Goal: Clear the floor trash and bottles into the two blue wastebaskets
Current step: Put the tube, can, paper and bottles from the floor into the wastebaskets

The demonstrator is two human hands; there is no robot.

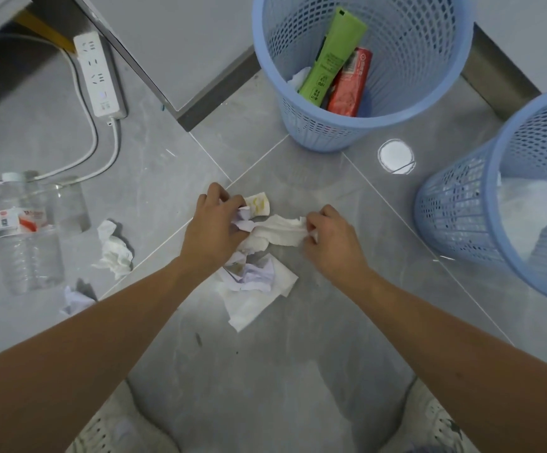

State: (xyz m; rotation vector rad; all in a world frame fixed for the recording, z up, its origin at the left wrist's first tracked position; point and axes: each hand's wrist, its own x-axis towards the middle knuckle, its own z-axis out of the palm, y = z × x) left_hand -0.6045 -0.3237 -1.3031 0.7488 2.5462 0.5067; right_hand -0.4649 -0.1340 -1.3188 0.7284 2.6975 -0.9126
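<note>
Floor layout: 2 bottles (28, 237) lie at left, below a power strip (99, 75); crumpled tissues (255, 273) lie at centre; 1 wastebasket (360, 125) stands behind them holding 2 packets (337, 67), another wastebasket (461, 223) at right.

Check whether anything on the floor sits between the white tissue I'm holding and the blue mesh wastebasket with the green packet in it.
Nothing visible does. The white crumpled tissue and the blue mesh wastebasket are separated only by bare grey tile floor.
</note>
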